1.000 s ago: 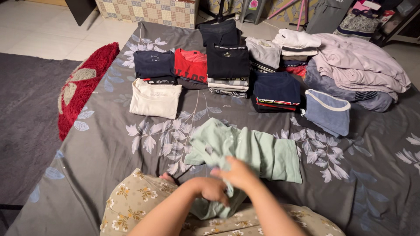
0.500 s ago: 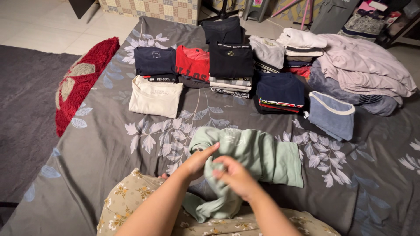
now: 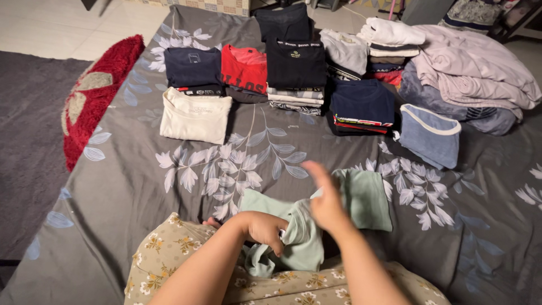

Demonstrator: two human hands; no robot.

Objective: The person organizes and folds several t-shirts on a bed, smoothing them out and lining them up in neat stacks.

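Both hands are on one garment, a pale mint-green shirt [image 3: 350, 197], soft knit, lying rumpled on the grey bedsheet [image 3: 130, 186] right in front of the person's lap. Its near end is bunched into thick folds, and the far end lies flatter, a squarish panel spread over the sheet's white leaf print. The left hand [image 3: 265, 229] is closed around the gathered fabric at the near end, knuckles up. The right hand [image 3: 326, 200] sits just beside it, over the middle of the shirt, fingers [image 3: 314, 169] extended and blurred; it touches the cloth, but whether it is gripping I cannot tell.

Under the forearms, the person's beige floral clothing [image 3: 169, 254], small yellow blossoms, drapes over the knees.

Farther back, the folded pieces line up in neat rectangles: a cream top [image 3: 195, 116] lying alone, a navy tee [image 3: 192, 66] on a low stack, a red tee [image 3: 244, 68] touching it, a black tee [image 3: 296, 65] on a taller striped pile, and another navy stack [image 3: 361, 104]. A blue pouch-like piece with white trim [image 3: 430, 135] sits to the right, near a loose heap of lilac-grey laundry [image 3: 480, 73]. Off the sheet's left edge lies a shaggy red rug [image 3: 93, 96].
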